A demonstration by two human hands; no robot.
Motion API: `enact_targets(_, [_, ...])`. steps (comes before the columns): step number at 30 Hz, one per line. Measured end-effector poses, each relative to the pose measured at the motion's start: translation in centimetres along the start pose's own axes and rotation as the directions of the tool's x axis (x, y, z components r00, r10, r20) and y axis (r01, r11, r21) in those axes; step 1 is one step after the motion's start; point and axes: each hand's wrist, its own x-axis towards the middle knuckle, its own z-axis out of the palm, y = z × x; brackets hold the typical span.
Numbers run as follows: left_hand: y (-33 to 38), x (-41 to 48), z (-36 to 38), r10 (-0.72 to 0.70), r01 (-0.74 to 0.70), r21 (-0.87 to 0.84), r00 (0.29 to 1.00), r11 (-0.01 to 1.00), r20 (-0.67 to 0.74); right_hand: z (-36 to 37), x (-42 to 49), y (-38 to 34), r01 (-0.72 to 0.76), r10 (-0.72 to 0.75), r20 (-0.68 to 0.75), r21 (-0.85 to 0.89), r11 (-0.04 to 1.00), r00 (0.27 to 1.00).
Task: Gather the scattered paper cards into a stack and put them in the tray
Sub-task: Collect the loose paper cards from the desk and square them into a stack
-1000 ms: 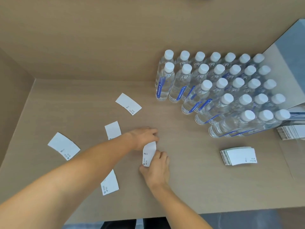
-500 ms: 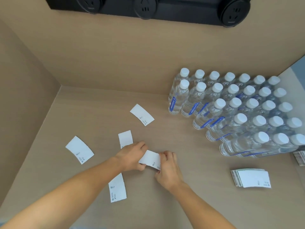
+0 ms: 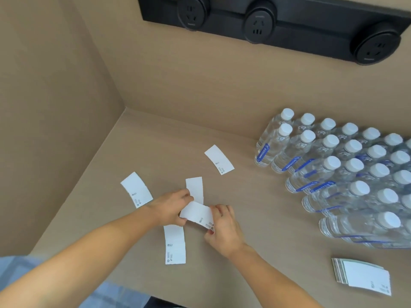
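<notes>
Both hands hold one white paper card (image 3: 196, 214) just above the table: my left hand (image 3: 170, 207) pinches its left end, my right hand (image 3: 222, 227) its right end. Loose white cards lie around them: one (image 3: 136, 189) to the left, one (image 3: 195, 188) just behind the held card, one (image 3: 219, 159) farther back, one (image 3: 174, 244) in front under my left wrist. A stack of cards (image 3: 362, 275) lies at the front right. No tray is in view.
Several rows of clear water bottles (image 3: 347, 172) with white caps fill the right side of the tan table (image 3: 266, 218). Tan walls close the left and back. A black socket strip (image 3: 278, 25) is mounted on the back wall.
The camera tilted up, bringing the socket strip into view. The card was turned from upright to lying across between both hands and lifted slightly; the hands stayed near the middle of the table.
</notes>
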Motion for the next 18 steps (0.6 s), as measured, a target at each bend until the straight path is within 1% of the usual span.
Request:
enact_targets(3, [-1.7,-1.4,0.0,0.002,-0.002,0.017,1.0,1.0,0.027,0.9,-0.7,-2.3,0.0,0.0,-0.004,0.014,1.0,1.0])
enact_targets(5, [-2.4,-2.1,-0.2,0.025,-0.029,0.066,0.998,0.997,0.063,1.9,-1.5,-4.2,-0.05,0.05,-0.001,0.052,0.997,0.999])
enact_targets(8, [-2.5,-2.6,-0.7,0.093,-0.116,0.191,0.987,0.975,0.128,3.3,-2.9,-6.7,-0.159,0.158,0.022,0.099,0.982,0.987])
enact_targets(11, [-2.2,-2.8,-1.1,0.165,-0.22,0.302,0.966,0.928,0.198,4.4,-4.0,-8.2,-0.235,0.233,0.035,0.135,0.962,0.972])
enact_targets(15, [-1.7,-2.6,-1.1,0.242,-0.331,0.339,0.929,0.881,0.279,6.2,-5.0,-9.6,-0.36,0.357,0.054,0.203,0.911,0.932])
enact_targets(18, [-1.6,-2.3,-0.5,0.281,-0.394,0.38,0.905,0.837,0.32,7.5,-5.2,-10.5,-0.454,0.449,0.077,0.216,0.864,0.89])
